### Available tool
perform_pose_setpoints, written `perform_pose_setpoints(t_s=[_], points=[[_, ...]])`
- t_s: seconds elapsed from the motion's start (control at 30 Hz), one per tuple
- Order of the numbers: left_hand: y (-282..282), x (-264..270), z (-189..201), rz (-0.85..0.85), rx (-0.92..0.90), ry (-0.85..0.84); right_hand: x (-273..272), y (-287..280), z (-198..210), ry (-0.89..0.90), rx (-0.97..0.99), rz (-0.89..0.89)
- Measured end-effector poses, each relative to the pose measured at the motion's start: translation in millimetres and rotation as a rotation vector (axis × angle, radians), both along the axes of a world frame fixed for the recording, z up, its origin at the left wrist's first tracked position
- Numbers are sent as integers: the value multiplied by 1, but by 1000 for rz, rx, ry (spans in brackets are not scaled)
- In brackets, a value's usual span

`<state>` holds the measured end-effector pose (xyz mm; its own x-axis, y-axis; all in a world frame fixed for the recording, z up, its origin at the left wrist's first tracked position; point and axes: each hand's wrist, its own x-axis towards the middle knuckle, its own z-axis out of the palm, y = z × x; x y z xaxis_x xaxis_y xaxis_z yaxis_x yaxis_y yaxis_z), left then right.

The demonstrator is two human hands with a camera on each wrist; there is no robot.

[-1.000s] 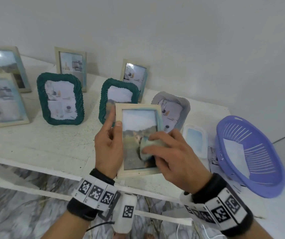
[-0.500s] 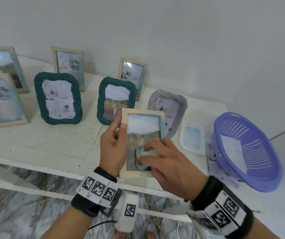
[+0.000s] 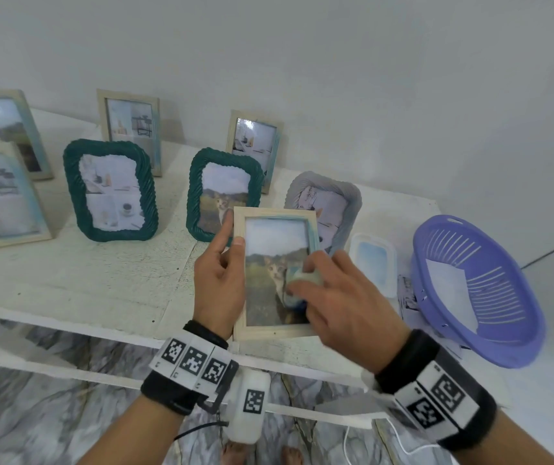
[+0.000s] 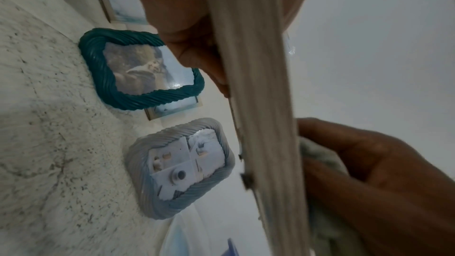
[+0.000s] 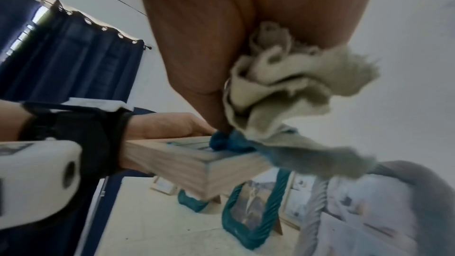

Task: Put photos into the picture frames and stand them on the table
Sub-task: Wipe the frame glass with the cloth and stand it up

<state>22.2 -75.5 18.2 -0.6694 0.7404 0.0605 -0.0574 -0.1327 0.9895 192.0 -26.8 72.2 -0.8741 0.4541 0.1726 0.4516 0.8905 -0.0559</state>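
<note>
A pale wooden frame (image 3: 270,273) with a cat photo is held above the table's front edge. My left hand (image 3: 220,280) grips its left side, thumb on the front rail; the left wrist view shows the frame's edge (image 4: 258,104) between my fingers. My right hand (image 3: 339,298) holds a crumpled grey-green cloth (image 3: 302,280) and presses it on the glass at the frame's lower right. In the right wrist view the cloth (image 5: 283,92) bunches under my palm against the frame (image 5: 197,164).
Several filled frames stand on the white table (image 3: 77,280): two green ones (image 3: 111,191) (image 3: 223,193), a grey one (image 3: 326,203), and wooden ones behind. A white lidded tub (image 3: 374,263) and a purple basket (image 3: 473,286) sit at the right.
The frame and both hands have shifted right and slightly away from me. The cloth has moved across the glass toward the frame's right side.
</note>
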Motion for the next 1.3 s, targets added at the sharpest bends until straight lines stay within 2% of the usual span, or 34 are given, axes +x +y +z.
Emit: perform_pose_setpoints(t_s=[0.1,0.17,0.23,0.4,0.53,0.67,0.8,0.9,0.97,1.07,1.13,1.2,1.23,1.27,1.3], points=[[0,0,0,-33,7,-4,1,13,0,187,-76,-106],[0,-2,0,-32,21,-36,3,19,8,375,-204,-150],[-1,-5,-1,-22,32,-45,9,27,18,561,-253,-226],[-4,-13,-4,-19,16,-55,38,63,7,774,-281,-626],[-4,-18,-9,-25,-20,-88,53,91,-19,697,-241,-850],[-5,-22,-12,-42,-37,-70,51,114,-46,473,-251,-972],[-3,-24,-8,-55,-28,-51,47,138,-81,254,-239,-984],[-2,-24,-6,-63,-26,-47,45,145,-106,106,-349,-1017],[-1,-24,-8,-62,-30,-28,45,143,-114,59,-395,-1027],[-1,-22,-9,-69,-41,-8,46,136,-110,37,-358,-986],[-1,-21,-8,-68,-53,4,45,123,-103,63,-256,-954],[0,-21,-9,-73,-51,-13,39,98,-92,187,-188,-895],[0,-20,-9,-84,-51,-21,35,82,-87,294,-243,-845],[0,-20,-8,-95,-51,-22,30,67,-83,435,-405,-793],[0,-19,-8,-98,-58,-20,24,50,-77,589,-669,-747]])
